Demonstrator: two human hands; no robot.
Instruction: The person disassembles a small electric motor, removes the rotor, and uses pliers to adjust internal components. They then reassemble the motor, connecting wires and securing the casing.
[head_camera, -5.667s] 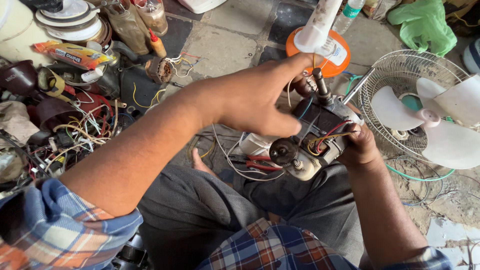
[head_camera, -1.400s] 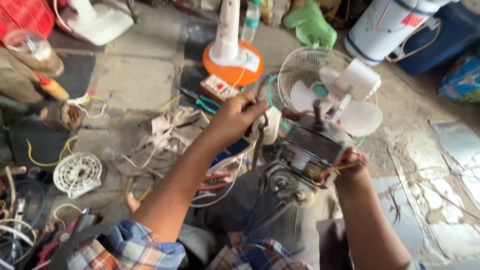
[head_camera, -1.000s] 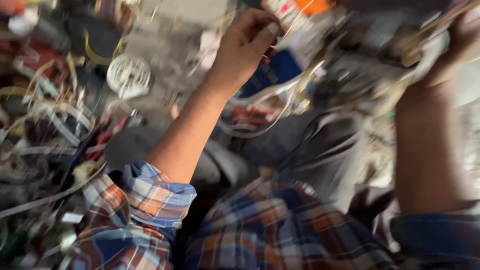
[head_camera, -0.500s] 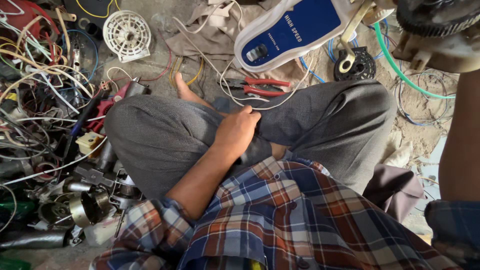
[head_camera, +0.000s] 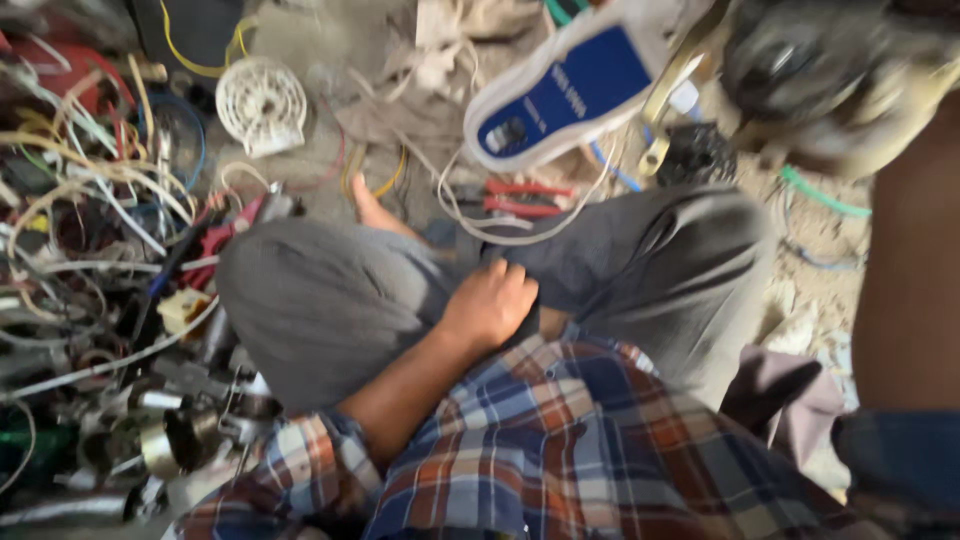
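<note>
Left hand (head_camera: 490, 300) curled loosely, empty, on grey trousers (head_camera: 330, 300) — right hand unseen.

Lit by soft, even daylight; no hard shadows, no glare. Motion blur across the whole frame, heaviest at far right on the fan motor (head_camera: 830, 80). Tangled wires (head_camera: 90, 200) at left smeared. Plaid shirt (head_camera: 580, 450) near the bottom edge soft, slightly stretched.
</note>
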